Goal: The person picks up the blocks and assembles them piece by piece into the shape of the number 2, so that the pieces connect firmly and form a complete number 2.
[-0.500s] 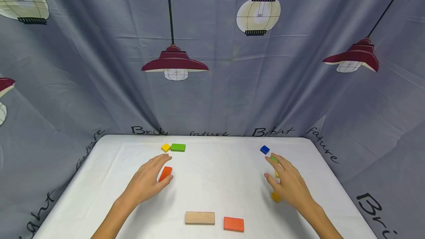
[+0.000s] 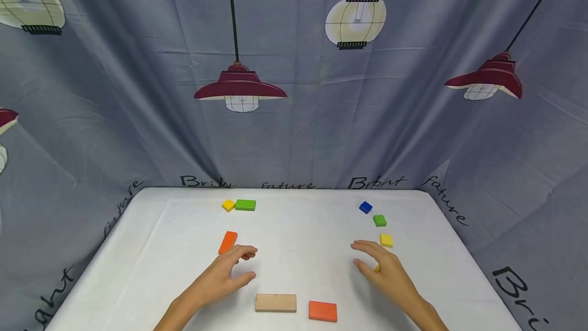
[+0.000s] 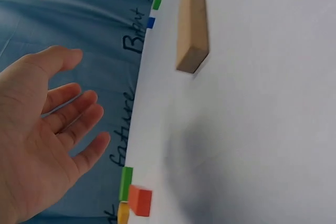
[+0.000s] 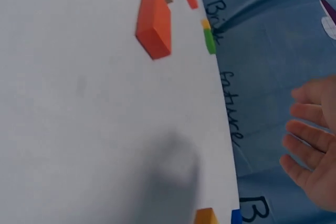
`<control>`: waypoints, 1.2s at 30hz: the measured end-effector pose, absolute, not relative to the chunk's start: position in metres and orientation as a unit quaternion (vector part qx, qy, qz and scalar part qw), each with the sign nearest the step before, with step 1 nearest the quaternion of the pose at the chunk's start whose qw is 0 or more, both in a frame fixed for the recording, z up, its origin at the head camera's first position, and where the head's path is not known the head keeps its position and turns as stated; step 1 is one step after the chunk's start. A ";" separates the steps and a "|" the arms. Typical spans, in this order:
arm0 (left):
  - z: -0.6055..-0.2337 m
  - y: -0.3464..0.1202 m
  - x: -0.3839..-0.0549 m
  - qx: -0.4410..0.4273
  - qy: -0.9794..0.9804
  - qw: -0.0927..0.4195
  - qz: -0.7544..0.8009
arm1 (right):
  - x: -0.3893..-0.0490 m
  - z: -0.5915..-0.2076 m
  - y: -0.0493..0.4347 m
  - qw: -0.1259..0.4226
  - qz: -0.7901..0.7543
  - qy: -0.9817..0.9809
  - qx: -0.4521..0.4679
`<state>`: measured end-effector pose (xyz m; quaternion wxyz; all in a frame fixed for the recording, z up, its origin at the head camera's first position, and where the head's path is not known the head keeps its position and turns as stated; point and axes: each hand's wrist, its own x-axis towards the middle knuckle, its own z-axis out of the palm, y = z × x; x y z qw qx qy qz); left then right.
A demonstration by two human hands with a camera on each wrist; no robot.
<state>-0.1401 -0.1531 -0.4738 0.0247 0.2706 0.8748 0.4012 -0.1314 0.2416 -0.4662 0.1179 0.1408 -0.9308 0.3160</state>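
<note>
My left hand (image 2: 220, 278) hovers over the table's left half, fingers loosely bent and nothing in them. Just beyond its knuckles lies an orange-red block (image 2: 228, 242). The natural wooden block (image 2: 276, 303) is to the right of this hand, nearer the front, and a second orange-red block (image 2: 323, 311) sits right of that one. Over the right half, my right hand (image 2: 386, 276) is relaxed and holds nothing. A yellow block (image 2: 386, 240) shows past its fingers, while a darker yellow block (image 2: 377, 268) is mostly hidden behind the hand.
At the back left, a small yellow block (image 2: 228, 205) touches a green block (image 2: 245, 205). A blue block (image 2: 365, 207) and a small green block (image 2: 380, 220) lie at the back right. A grey-blue printed curtain (image 2: 294, 137) hangs behind the white table (image 2: 303, 249).
Both hands have drawn back toward the front edge and inward, the left going right and the right going left. The small green and yellow blocks at right are now uncovered. The blocks stay put.
</note>
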 end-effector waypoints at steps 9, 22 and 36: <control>-0.498 -0.143 -0.129 0.336 0.838 0.036 0.429 | -0.120 -0.484 0.229 -0.022 0.436 -0.889 0.139; -0.517 -0.129 -0.121 0.327 0.838 0.103 0.424 | -0.107 -0.511 0.215 -0.185 0.514 -0.824 0.147; -0.532 -0.118 -0.122 0.340 0.839 0.105 0.412 | -0.102 -0.523 0.210 -0.233 0.470 -0.839 0.143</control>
